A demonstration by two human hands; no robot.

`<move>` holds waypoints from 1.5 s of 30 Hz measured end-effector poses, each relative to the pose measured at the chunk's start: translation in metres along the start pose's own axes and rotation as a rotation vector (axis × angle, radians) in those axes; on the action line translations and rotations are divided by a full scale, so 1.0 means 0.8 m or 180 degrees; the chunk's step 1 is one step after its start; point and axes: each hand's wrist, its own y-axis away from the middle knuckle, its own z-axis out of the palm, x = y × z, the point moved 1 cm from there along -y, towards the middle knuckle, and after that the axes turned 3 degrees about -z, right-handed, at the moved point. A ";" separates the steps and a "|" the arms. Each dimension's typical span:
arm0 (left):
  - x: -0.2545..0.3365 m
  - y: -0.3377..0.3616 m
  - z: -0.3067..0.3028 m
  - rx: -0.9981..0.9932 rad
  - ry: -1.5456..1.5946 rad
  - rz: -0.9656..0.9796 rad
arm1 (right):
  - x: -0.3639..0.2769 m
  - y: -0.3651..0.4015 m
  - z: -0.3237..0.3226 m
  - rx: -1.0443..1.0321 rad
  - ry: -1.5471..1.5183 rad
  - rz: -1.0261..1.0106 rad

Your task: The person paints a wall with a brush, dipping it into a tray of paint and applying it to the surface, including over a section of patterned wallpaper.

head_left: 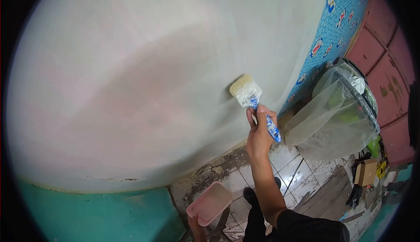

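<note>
My right hand (260, 130) is wrapped round the blue, paint-spattered handle of a wide paintbrush (246, 92). The brush points up and to the left, its pale bristles at the whitish wall (166, 80), and white paint coats its ferrule. Low in the view, my left hand (195, 225) grips the near end of a pink plastic tub (215, 201), held tilted above the floor. Part of that hand is cut off by the lower edge of the picture. Faint pinkish patches show through the wall's pale coat.
Blue cartoon wallpaper (321, 40) borders the painted wall on the right. A bin lined with a clear plastic bag (337, 119) stands by a red door (389, 62). Below lie white floor tiles (299, 176), a wooden board (328, 194) and a cardboard box (365, 172). Teal surface (100, 211) fills the lower left.
</note>
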 end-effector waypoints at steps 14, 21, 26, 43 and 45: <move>-0.011 0.016 -0.005 0.0146 -0.0356 0.0047 | 0.194 0.002 -0.264 0.0632 0.0925 0.0992; -0.003 0.028 0.007 0.0079 0.0147 -0.0058 | 0.101 -0.034 -0.099 0.0065 0.1408 0.0023; 0.030 0.045 0.030 -0.0152 -0.0049 0.0066 | -0.040 -0.029 0.050 -0.0369 0.0962 -0.0405; 0.118 0.040 0.087 -0.0646 0.0138 0.0232 | -0.019 -0.043 -0.069 -0.0447 0.0870 0.0556; 0.090 0.011 0.074 -0.0781 0.0207 0.0060 | -0.032 -0.042 -0.106 -0.0551 0.1346 0.0653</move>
